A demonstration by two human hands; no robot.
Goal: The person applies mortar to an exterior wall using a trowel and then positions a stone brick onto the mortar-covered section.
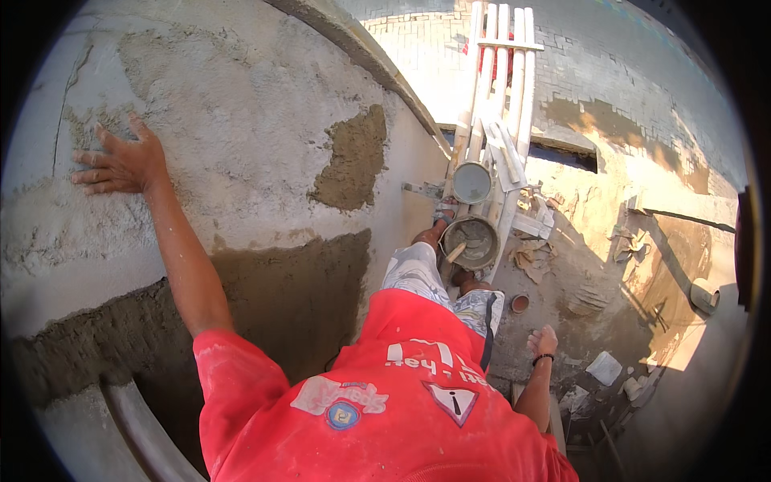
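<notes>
My left hand [119, 161] lies spread against the rough, pale plastered wall [241, 120], which has darker damp cement patches. My right hand [542, 345] hangs low at my right side with its fingers curled; whatever they may hold is hidden. Below me, my feet stand on long whitish poles [503, 72] laid side by side. A bucket [479, 237] of grey mix with a handled tool in it sits between my feet, and a second container [471, 193] with grey contents stands just beyond it.
A dark rectangular opening [562, 157] crosses beneath the poles. On the lower ground at right lie a small cup [520, 303], scraps [604, 365], a plank [683, 205] and a cylindrical object [704, 297]. A paved strip [401, 32] runs past the wall's top edge.
</notes>
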